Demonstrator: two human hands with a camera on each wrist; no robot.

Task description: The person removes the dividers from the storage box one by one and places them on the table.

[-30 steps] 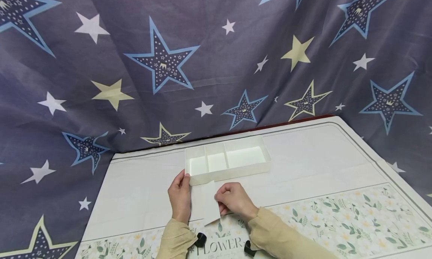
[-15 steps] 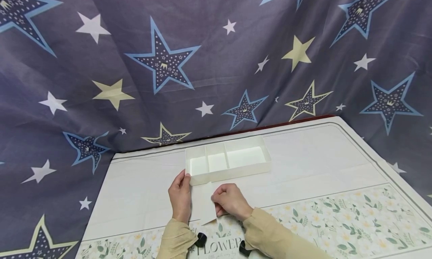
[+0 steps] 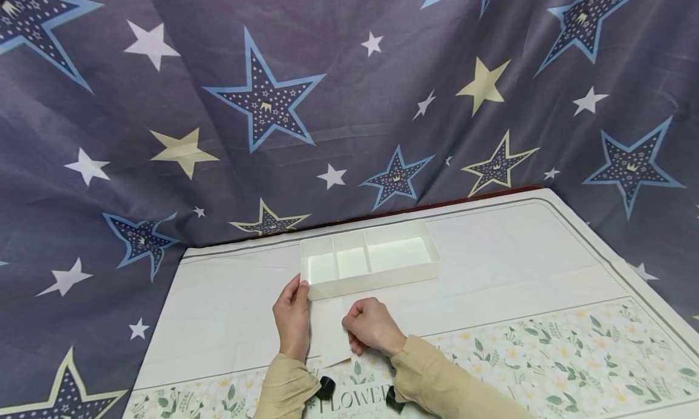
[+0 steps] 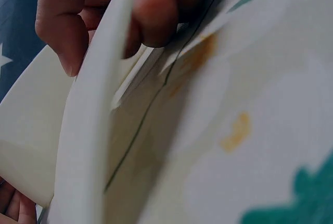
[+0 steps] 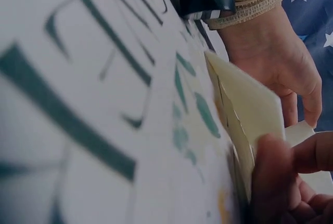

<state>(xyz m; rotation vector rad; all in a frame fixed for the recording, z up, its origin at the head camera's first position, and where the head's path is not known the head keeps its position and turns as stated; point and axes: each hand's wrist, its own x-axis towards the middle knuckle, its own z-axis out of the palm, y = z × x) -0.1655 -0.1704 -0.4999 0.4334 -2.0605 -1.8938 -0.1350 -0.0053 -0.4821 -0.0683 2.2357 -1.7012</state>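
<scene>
White panel (image 3: 330, 331), lower centre of the head view, is pinched by the right hand (image 3: 375, 327), the left hand (image 3: 292, 322) gripping the divided box (image 3: 377, 280); overly firm pressure might crease it, a slack hold let the box skid.

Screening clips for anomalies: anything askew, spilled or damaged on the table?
No spill or damage visible. Only the white card near the divided box sits tilted, pinched by the right hand, so probably just handling.
</scene>
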